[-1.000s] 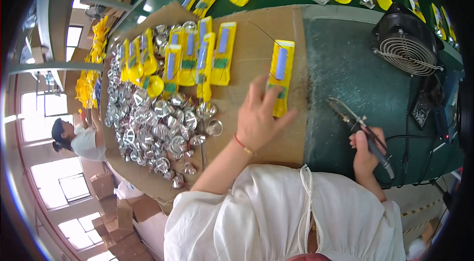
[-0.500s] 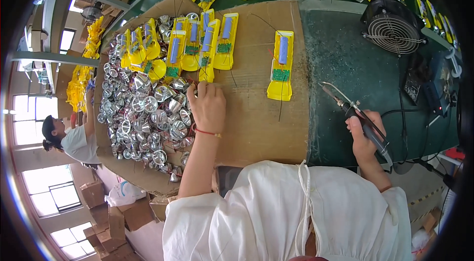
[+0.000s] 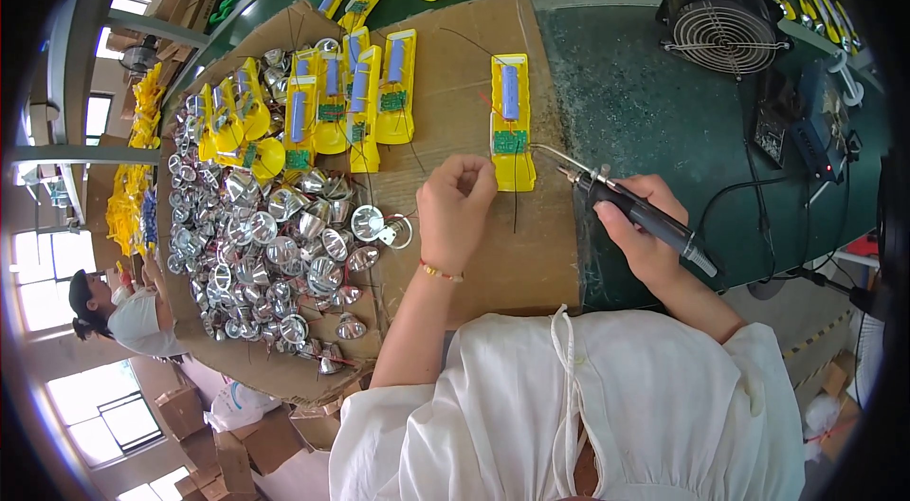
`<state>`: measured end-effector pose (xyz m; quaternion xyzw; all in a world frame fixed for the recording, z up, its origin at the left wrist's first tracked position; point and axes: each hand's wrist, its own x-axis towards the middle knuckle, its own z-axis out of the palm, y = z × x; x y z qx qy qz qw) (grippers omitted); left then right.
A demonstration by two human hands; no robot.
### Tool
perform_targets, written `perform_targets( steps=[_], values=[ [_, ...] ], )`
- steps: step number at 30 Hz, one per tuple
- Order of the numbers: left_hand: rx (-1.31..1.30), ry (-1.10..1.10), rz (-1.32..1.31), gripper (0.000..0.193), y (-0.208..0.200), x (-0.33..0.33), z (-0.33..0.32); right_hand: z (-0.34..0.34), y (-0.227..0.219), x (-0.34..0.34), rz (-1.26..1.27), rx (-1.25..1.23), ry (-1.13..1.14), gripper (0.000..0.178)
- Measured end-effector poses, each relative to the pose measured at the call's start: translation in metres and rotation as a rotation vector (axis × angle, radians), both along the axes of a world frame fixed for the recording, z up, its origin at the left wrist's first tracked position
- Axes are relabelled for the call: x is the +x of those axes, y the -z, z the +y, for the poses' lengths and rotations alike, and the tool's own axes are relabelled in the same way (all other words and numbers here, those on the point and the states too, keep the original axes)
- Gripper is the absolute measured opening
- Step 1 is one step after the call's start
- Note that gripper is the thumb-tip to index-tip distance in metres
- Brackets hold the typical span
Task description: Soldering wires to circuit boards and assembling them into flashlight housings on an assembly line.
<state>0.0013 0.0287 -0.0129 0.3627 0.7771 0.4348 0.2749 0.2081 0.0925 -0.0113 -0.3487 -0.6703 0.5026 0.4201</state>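
Upper right, there's the black fan (image 3: 725,35), its round wire grille facing this way! Swing left, and a co-worker (image 3: 142,323) in a dark cap and pale top is over by the bright windows (image 3: 102,414). Above, a grey metal bar (image 3: 85,154) cuts across, a smaller fan (image 3: 139,56) beyond it. Down below, cardboard boxes (image 3: 185,409) crowd a white plastic bag (image 3: 237,406); lower right, striped tape (image 3: 817,342) marks the floor (image 3: 782,316).
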Motion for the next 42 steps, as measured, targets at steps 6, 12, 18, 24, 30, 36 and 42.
perform_targets(
  steps=[6,12,18,24,30,36,42],
  values=[
    [0.005,0.054,0.058,0.013,0.003,0.000,0.010,0.006,0.011,-0.008,0.021,0.040,0.012,0.016],
    [-0.031,0.037,0.113,0.014,0.008,0.002,0.005,0.006,0.014,-0.013,0.052,-0.011,0.025,0.016],
    [-0.028,0.000,0.086,0.015,0.006,0.006,0.007,0.007,0.014,-0.015,0.052,-0.033,0.033,0.016],
    [-0.016,-0.010,0.166,0.014,0.010,0.005,0.008,0.007,0.017,-0.016,0.019,-0.025,0.015,0.016],
    [0.019,-0.013,0.188,0.013,0.015,0.006,0.011,0.004,0.012,-0.017,0.171,-0.327,0.055,0.016],
    [0.017,-0.021,0.161,0.014,0.012,0.007,0.012,0.008,0.007,0.005,0.156,0.022,0.076,0.017],
    [-0.011,-0.046,0.157,0.015,0.011,0.007,0.013,0.033,0.017,0.020,-0.099,0.151,0.134,0.023]
  ],
)
